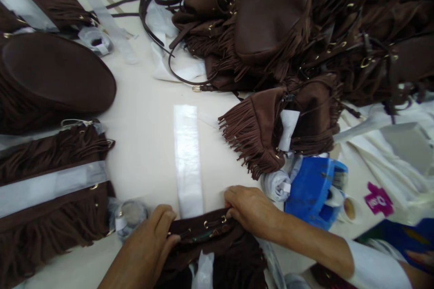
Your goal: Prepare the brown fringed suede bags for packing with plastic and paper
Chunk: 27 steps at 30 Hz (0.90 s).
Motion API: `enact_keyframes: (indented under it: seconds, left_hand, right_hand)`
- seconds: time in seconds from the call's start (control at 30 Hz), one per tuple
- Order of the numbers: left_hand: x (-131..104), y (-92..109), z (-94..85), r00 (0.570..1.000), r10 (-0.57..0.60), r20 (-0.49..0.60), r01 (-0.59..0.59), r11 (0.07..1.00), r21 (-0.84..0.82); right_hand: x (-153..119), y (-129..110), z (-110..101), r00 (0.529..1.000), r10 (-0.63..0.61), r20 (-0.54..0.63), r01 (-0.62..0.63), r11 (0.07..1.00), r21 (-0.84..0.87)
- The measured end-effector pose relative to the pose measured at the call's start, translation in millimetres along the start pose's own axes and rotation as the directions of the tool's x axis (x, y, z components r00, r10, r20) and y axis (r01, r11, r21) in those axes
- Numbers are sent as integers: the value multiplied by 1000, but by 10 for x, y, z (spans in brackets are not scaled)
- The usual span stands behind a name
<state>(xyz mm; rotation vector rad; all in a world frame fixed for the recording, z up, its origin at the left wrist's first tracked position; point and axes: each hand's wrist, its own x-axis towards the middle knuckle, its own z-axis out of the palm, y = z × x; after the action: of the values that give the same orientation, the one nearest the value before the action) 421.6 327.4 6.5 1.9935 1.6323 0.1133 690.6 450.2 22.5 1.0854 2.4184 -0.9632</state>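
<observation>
A dark brown fringed bag (217, 248) with gold eyelets along its rim is at the bottom middle, partly cut off by the frame. My left hand (149, 244) grips the left end of its rim between thumb and fingers. At the other end, my right hand (252, 212) pinches the rim the same way. White wrapping (204, 271) shows at the bag's front. Just beyond the rim, a flat translucent white strip (188, 158) lies lengthwise on the pale table (145, 140), its near end meeting the bag.
Brown fringed bags (271, 13) are heaped at the back right, and more bags (57, 76) line the left. A smaller fringed bag (261, 122) lies right of the strip. Near my right arm are a blue tape dispenser (310, 189), a white roll (276, 185) and a magenta tag (379, 198).
</observation>
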Motion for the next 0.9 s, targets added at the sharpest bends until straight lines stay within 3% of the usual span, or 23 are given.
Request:
enact_keyframes:
  seconds: [0.07, 0.17, 0.43, 0.57, 0.7, 0.8, 0.9]
  left_hand:
    - [-90, -16, -35, 980, 96, -173, -91, 995, 35]
    - [-201, -42, -64, 933, 245, -263, -212, 966, 146]
    - [-223, -97, -204, 874, 402, -271, -322, 899, 296]
    - [-188, -71, -325, 876, 395, -276, -314, 903, 293]
    - [-168, -107, -332, 868, 396, -298, -316, 906, 283]
    - [-174, -187, -274, 879, 409, -246, -336, 896, 290]
    - [-195, -289, -188, 903, 375, -209, -311, 907, 284]
  right_hand:
    - [-11, -4, -4, 1000, 4, -10, -4, 1000, 13]
    - [-16, -9, 1, 1000, 3, -7, -3, 1000, 20]
    - [-7, -51, -62, 999, 28, -32, -28, 1000, 5]
    - [-202, -149, -291, 985, -125, -116, 130, 991, 43]
    - [-333, -98, -402, 972, -236, -9, 236, 964, 123]
    - [-271, 25, -359, 961, -270, 57, 259, 954, 150]
    - [-175, 141, -280, 947, -317, 47, 295, 921, 256]
